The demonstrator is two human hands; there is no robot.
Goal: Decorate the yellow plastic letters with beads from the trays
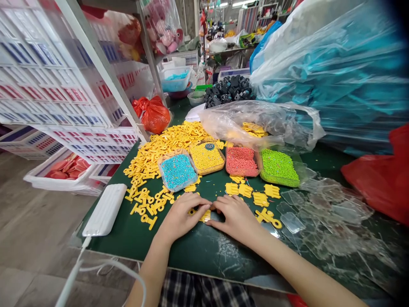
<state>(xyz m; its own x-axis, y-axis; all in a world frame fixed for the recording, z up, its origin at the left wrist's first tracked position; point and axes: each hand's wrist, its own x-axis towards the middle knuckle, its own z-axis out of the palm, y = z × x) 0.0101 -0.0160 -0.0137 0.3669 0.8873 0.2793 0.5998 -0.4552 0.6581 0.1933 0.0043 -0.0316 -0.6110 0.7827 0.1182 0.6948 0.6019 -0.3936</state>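
Left hand and right hand meeting at flat yellow slotted plastic piece; can't tell if either grip's clenched. Small round blue beads beyond left grip.

There's blue beads, yellow beads, coral beads, lime-green beads, super yellow plastic parts, a dark green tabletop and some black-and-white plaid fabric.

Bare hands, bare forearms, dark plaid garment with whitish crossing lines
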